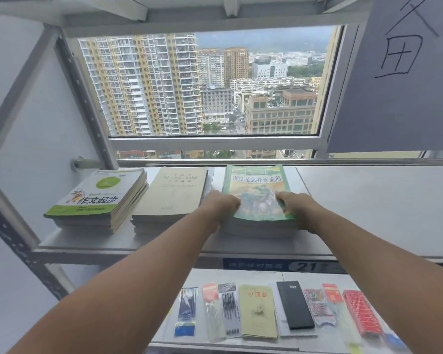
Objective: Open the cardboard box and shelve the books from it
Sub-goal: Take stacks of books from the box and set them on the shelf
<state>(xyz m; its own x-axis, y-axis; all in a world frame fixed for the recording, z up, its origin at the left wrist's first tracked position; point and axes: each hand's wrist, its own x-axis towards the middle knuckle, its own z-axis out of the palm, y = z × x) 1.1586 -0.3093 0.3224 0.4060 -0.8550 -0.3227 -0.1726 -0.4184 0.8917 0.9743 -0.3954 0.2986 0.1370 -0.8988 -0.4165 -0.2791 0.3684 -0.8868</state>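
Head view. Left hand (221, 204) and right hand (292, 203) grip the near corners of the green stack (258, 185), one at each side, with fingers on its top cover. The stack lies flat on the upper shelf (368, 208). Just left of it lies a beige stack (174, 192), and farther left a white stack (100, 198), slightly skewed. Behind the shelf, a window (202, 83) faces tower blocks; a paper sign (407, 85) hangs at upper right. A blue label (256, 265) marks the shelf edge. On the lower shelf (205, 277), packets of pens (187, 310), a yellow booklet (258, 310) and a black notebook (294, 304) lie side by side.
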